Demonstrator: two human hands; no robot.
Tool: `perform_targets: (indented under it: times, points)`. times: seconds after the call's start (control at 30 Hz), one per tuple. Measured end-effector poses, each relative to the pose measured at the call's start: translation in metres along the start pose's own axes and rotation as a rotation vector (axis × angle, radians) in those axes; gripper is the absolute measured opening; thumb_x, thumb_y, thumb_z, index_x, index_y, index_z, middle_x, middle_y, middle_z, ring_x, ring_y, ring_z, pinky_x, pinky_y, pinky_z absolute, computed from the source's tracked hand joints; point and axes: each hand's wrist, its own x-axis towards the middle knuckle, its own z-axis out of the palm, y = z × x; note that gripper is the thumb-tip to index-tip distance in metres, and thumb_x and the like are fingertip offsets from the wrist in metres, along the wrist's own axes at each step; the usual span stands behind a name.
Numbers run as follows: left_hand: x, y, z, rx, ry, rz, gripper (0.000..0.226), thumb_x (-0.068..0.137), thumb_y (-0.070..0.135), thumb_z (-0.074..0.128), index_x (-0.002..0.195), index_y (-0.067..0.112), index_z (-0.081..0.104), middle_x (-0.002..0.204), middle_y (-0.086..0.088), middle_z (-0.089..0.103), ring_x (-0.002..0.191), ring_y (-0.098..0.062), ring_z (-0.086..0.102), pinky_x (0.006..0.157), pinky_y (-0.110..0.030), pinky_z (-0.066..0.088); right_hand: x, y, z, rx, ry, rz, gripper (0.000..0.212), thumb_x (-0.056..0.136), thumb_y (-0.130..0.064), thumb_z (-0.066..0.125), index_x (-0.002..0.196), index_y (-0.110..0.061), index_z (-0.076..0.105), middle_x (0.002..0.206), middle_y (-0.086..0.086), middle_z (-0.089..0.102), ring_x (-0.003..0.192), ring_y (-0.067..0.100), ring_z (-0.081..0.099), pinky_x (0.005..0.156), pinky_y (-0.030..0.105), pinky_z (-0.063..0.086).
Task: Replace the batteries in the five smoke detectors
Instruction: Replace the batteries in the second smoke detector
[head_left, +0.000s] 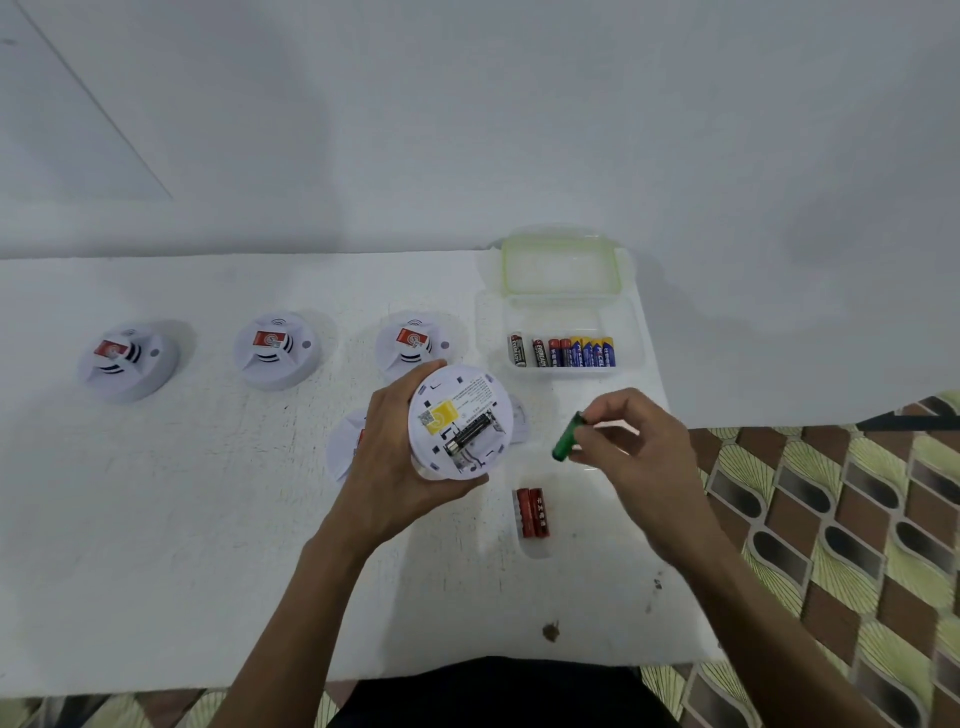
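Okay, the left hand wraps its fingers around an upturned smoke detector, lifted off the table, with its back facing the camera and the battery bay open. Just to the right, clear of it, the right hand pinches a green battery between thumb and fingertips, tilted, above the table's right side. The two hands sit apart, and the battery is near the detector but not touching it. Below the right hand, two red batteries lie side by side in what looks like a small clear tray, its edges hard to make out. Further back, a clear box holds a row of batteries, its lid lying open behind. Three detectors line up face up along the far left. A fifth detector peeks out behind the left hand, mostly hidden. A white curved piece shows behind the held unit, too covered to identify.
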Motion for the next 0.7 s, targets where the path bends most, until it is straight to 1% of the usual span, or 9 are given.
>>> perform_targets:
  times: [0.03,0.1,0.17,0.23,0.33,0.47,0.57,0.63,0.7]
  points:
    - [0.0,0.001,-0.001,0.006,-0.006,-0.027,0.088,0.064,0.065,0.074,0.137,0.041,0.033,0.138,0.008,0.047,0.128,-0.012,0.045,0.107,-0.043,0.04,0.002,0.005,-0.006,-0.073,-0.048,0.044,0.012,0.087,0.002,0.064,0.086,-0.01,0.061,0.086,-0.001,0.066,0.081,0.024,0.07,0.073,0.034,0.061]
    - [-0.002,0.001,-0.002,0.012,-0.013,-0.005,0.088,0.064,0.064,0.074,0.138,0.042,0.031,0.138,0.015,0.045,0.127,-0.009,0.045,0.107,-0.039,0.04,0.003,0.015,-0.012,-0.29,-0.145,0.099,0.014,0.088,-0.004,0.066,0.085,-0.017,0.062,0.087,-0.003,0.066,0.077,0.019,0.069,0.072,0.037,0.061]
    - [-0.002,0.001,-0.001,0.02,-0.006,0.039,0.086,0.066,0.067,0.07,0.138,0.041,0.031,0.138,0.015,0.046,0.127,-0.012,0.046,0.108,-0.042,0.04,0.0,0.026,-0.009,-0.496,-0.222,0.104,0.013,0.089,-0.01,0.066,0.087,-0.022,0.062,0.089,-0.007,0.065,0.075,0.012,0.067,0.071,0.033,0.06]
    - [-0.002,0.0,0.0,0.041,0.008,0.03,0.086,0.065,0.069,0.069,0.137,0.044,0.03,0.137,0.013,0.046,0.127,-0.014,0.045,0.107,-0.04,0.039,-0.002,0.036,-0.002,-0.603,-0.263,0.084,0.01,0.09,-0.012,0.065,0.089,-0.021,0.061,0.091,-0.008,0.064,0.075,0.008,0.065,0.069,0.025,0.058]
    - [-0.003,0.0,0.002,0.025,0.0,0.026,0.085,0.065,0.071,0.067,0.137,0.052,0.026,0.138,0.029,0.038,0.129,-0.007,0.042,0.109,-0.032,0.035,-0.002,0.049,0.007,-0.713,-0.309,0.059,0.007,0.091,-0.014,0.063,0.094,-0.019,0.063,0.097,-0.002,0.064,0.079,0.008,0.06,0.069,0.02,0.053]
    - [-0.004,0.003,0.001,0.024,-0.004,0.044,0.083,0.066,0.072,0.066,0.136,0.055,0.024,0.136,0.038,0.034,0.129,-0.001,0.04,0.11,-0.027,0.033,0.0,0.052,0.006,-0.724,-0.332,0.053,0.016,0.093,-0.012,0.06,0.106,-0.018,0.067,0.098,-0.001,0.063,0.082,0.013,0.062,0.074,0.025,0.055]
    - [-0.003,0.007,0.001,0.009,-0.01,0.029,0.081,0.066,0.075,0.063,0.134,0.058,0.024,0.135,0.039,0.035,0.129,-0.007,0.042,0.109,-0.036,0.034,0.001,0.043,-0.001,-0.654,-0.287,0.002,0.013,0.094,-0.012,0.058,0.102,-0.018,0.067,0.089,-0.005,0.064,0.076,0.011,0.065,0.072,0.035,0.059]
    - [-0.003,0.01,0.001,0.009,-0.018,0.029,0.08,0.065,0.078,0.062,0.133,0.06,0.024,0.135,0.04,0.034,0.129,-0.007,0.041,0.11,-0.038,0.034,0.002,0.03,-0.002,-0.621,-0.236,-0.111,0.011,0.094,-0.014,0.058,0.097,-0.02,0.066,0.085,-0.009,0.064,0.076,0.008,0.064,0.071,0.031,0.058]
    - [-0.004,0.01,0.001,0.02,-0.039,0.03,0.081,0.064,0.08,0.06,0.133,0.062,0.022,0.134,0.043,0.031,0.129,-0.003,0.039,0.11,-0.037,0.032,0.002,0.013,0.001,-0.592,-0.213,-0.29,0.01,0.092,-0.014,0.06,0.095,-0.021,0.066,0.086,-0.01,0.065,0.078,0.006,0.061,0.068,0.023,0.055]
